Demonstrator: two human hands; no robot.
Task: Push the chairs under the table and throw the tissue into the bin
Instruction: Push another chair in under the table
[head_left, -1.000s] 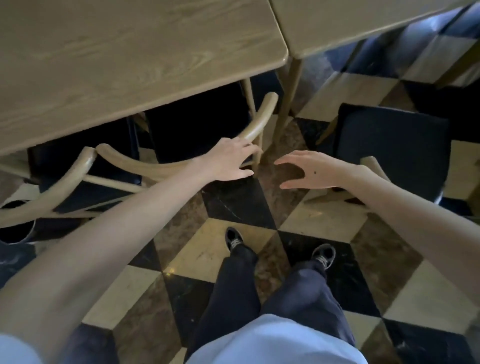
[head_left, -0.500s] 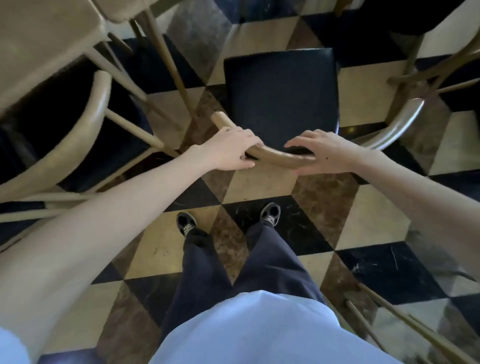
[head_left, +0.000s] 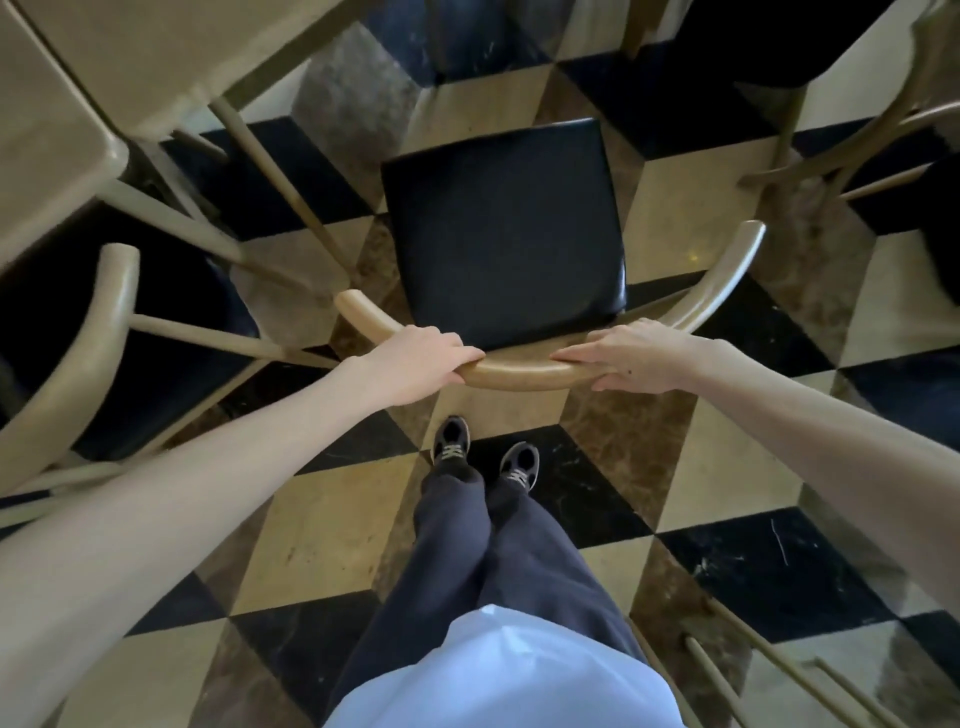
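A wooden chair with a black seat (head_left: 504, 234) and a curved backrest (head_left: 519, 371) stands straight ahead of me, out in the open on the chequered floor. My left hand (head_left: 415, 364) grips the left part of the backrest. My right hand (head_left: 634, 356) grips the right part of the same rail. The wooden table (head_left: 57, 119) fills the upper left corner, with its legs beside the chair seat. No tissue or bin is in sight.
Another chair (head_left: 98, 338) sits tucked beside the table at left. A third chair (head_left: 883, 135) stands at the upper right, and chair legs (head_left: 779, 670) cross the lower right corner. My feet (head_left: 483, 457) stand just behind the held chair.
A second ago my left hand rested on the left chair and my right hand hung free. I turned right, and both hands closed on the black-seated chair's backrest.
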